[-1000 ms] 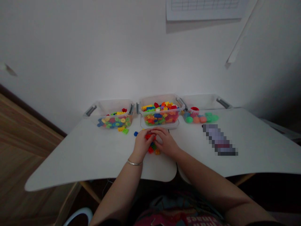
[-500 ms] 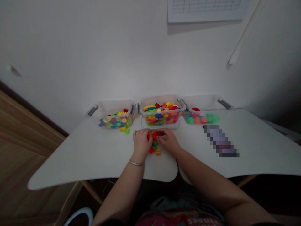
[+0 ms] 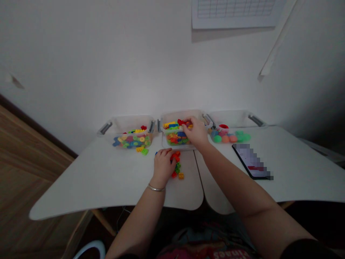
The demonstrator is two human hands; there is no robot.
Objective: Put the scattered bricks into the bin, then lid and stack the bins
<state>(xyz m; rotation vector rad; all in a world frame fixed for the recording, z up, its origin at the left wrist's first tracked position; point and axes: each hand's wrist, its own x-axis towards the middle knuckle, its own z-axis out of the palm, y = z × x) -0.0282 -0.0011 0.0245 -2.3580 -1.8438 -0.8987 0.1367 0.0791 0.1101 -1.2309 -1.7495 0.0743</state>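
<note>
My left hand [image 3: 162, 166] rests on the table with its fingers curled down and the thumb bent inward. What lies under its palm is hidden; a bit of blue shows past its outer edge. Against its thumb side is a small pile of toy bricks: red-orange bricks [image 3: 176, 155], green bricks [image 3: 178, 167] and an orange brick [image 3: 181, 176]. My right hand [image 3: 197, 133] reaches over the middle clear bin [image 3: 185, 147], which is full of mixed bricks. Its thumb and fingers are closed on a red toy brick [image 3: 181, 122] at the bin's top.
A left clear bin [image 3: 107, 134] holds colored pieces, with a yellow brick [image 3: 139, 149] and a green brick [image 3: 145, 151] before it. The right clear bin [image 3: 231, 116] holds round green and orange pieces and a red ring-shaped piece [image 3: 223, 128]. A phone [image 3: 252, 162] lies at right.
My right hand has moved from the brick pile up and forward to the middle bin. My left hand stays beside the pile, almost unmoved.
</note>
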